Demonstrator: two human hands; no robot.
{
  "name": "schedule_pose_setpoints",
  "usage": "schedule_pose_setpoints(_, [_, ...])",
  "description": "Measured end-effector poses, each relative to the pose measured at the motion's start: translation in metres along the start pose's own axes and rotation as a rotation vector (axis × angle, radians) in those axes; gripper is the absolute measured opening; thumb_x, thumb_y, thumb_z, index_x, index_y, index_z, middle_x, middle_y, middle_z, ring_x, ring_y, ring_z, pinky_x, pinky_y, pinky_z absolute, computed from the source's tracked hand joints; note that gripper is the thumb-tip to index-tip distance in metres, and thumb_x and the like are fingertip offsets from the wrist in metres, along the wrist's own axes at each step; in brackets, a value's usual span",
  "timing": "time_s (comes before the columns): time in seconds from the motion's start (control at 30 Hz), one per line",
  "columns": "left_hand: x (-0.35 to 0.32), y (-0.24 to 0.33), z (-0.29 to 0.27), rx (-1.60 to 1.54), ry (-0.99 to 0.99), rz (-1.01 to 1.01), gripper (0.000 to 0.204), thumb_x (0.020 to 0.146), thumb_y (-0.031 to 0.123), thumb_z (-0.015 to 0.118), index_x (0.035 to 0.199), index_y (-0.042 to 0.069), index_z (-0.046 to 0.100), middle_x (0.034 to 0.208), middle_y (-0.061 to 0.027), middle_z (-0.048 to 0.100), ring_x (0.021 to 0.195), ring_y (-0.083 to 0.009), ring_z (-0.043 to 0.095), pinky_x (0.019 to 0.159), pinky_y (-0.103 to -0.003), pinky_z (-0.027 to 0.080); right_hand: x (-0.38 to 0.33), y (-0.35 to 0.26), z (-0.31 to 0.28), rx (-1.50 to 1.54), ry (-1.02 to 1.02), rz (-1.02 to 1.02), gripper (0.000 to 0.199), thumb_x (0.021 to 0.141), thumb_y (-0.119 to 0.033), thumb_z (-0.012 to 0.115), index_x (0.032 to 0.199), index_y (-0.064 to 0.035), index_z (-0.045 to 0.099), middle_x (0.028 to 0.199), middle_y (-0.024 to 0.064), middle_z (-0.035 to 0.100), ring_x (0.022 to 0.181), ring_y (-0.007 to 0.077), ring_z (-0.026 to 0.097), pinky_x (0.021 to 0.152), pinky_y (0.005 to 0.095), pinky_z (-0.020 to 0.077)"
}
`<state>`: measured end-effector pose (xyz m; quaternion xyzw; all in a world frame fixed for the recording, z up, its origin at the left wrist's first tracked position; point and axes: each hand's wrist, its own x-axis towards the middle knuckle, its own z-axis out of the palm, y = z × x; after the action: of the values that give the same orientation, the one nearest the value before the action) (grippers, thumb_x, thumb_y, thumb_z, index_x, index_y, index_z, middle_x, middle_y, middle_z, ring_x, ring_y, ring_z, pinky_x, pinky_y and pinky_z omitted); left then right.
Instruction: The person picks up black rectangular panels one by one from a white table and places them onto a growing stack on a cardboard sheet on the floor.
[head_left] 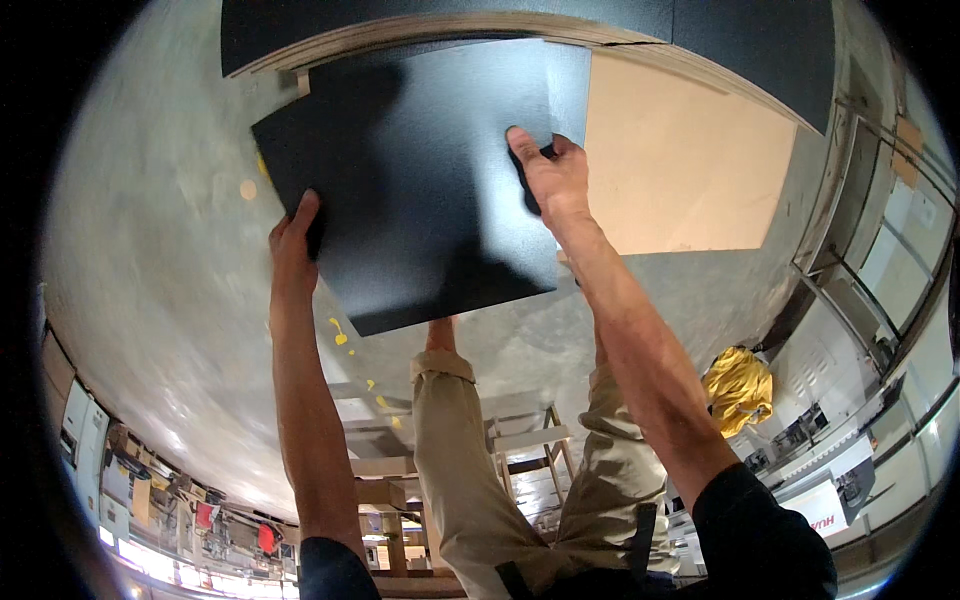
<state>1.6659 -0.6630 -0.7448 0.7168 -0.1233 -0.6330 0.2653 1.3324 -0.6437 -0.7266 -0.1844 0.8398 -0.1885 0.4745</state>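
The flat matte-black square panel (415, 190) hangs tilted over the grey concrete floor (150, 280), partly overlapping the pale plywood sheet (680, 170) — left hand (293, 245) clasps its near-left edge, right hand (550, 175) its right edge, both equally engaged.

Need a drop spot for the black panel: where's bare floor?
Bare concrete floor left of the panel, beside the left hand. More below the plywood sheet, right of the right hand. Crowded: stool frame and legs underneath, yellow bundle lower right.
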Motion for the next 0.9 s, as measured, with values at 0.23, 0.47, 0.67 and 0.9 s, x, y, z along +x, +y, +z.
schedule_pose_setpoints(0.23, [-0.080,-0.108,-0.051,-0.427,0.175,-0.005,0.058,0.087,0.032,0.071,0.119,-0.012,0.053,0.119,-0.0166,0.058,0.111,-0.0255,0.055,0.099,-0.040,0.043,-0.010,-0.032,0.033,-0.425,-0.112,-0.249,0.062,0.075,-0.049,0.072,0.107,0.0032,0.067,0.113,0.0247,0.058,0.110,0.0354,0.056,0.095,0.0390,0.0459])
schedule_pose_setpoints(0.47, [-0.139,-0.221,0.036,-1.074,0.117,-0.157,0.057,0.089,0.036,0.066,0.133,0.005,0.048,0.132,-0.0098,0.054,0.123,-0.0274,0.049,0.109,-0.043,0.036,0.000,-0.075,0.100,-1.025,-0.308,-0.671,0.059,0.077,-0.058,0.066,0.100,-0.0039,0.071,0.107,0.0184,0.062,0.113,0.0308,0.055,0.093,0.0389,0.0478])
schedule_pose_setpoints(0.67, [-0.132,-0.254,0.068,-1.170,0.107,-0.156,0.065,0.090,0.033,0.065,0.145,0.018,0.034,0.141,-0.0023,0.045,0.128,-0.0229,0.043,0.109,-0.040,0.035,-0.001,-0.094,0.106,-1.126,-0.310,-0.850,0.051,0.082,-0.047,0.068,0.106,-0.0024,0.067,0.110,0.0172,0.062,0.108,0.0333,0.058,0.094,0.0412,0.0473])
schedule_pose_setpoints(0.9, [-0.109,-0.227,0.069,-1.106,0.093,-0.065,0.074,0.092,0.025,0.064,0.149,0.025,0.017,0.147,0.0019,0.033,0.131,-0.0218,0.037,0.108,-0.041,0.035,0.009,0.029,-0.012,-0.523,0.358,-1.038,0.079,0.080,-0.040,0.073,0.132,0.0101,0.041,0.135,0.0297,0.041,0.124,0.0415,0.042,0.107,0.0449,0.0333])
